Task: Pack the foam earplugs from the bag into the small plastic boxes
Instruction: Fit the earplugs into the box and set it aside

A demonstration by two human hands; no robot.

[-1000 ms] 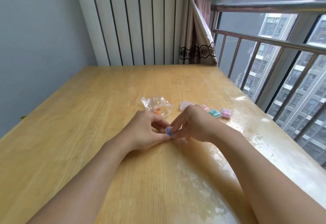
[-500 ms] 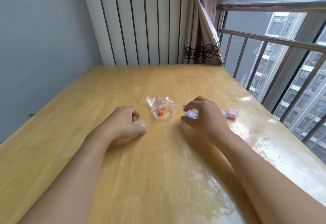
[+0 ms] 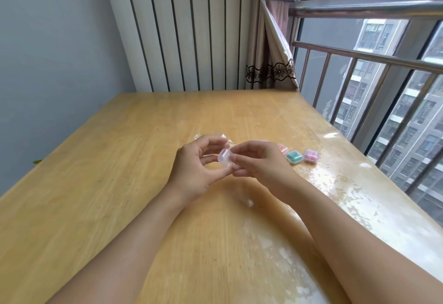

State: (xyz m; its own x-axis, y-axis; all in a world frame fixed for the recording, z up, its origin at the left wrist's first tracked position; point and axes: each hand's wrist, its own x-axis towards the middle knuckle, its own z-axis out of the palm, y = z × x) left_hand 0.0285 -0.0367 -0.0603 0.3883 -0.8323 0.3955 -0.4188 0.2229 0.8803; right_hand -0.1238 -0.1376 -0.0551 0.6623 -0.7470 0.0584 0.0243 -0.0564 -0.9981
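Slippage was the likeliest trouble: both the left hand (image 3: pixel 191 167) and the right hand (image 3: pixel 259 164) pinched one clear small box (image 3: pixel 225 158) at their fingertips above the worktop (image 3: pixel 119 184), so prying its lid could flick it away. The bag (image 3: pixel 217 135) lay just behind, mostly hidden; three filled boxes (image 3: pixel 294 156) sat to the right.

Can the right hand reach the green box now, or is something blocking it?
Probably yes. The green box lies just beside the right hand with bare table between, but that hand now pinches the clear box.
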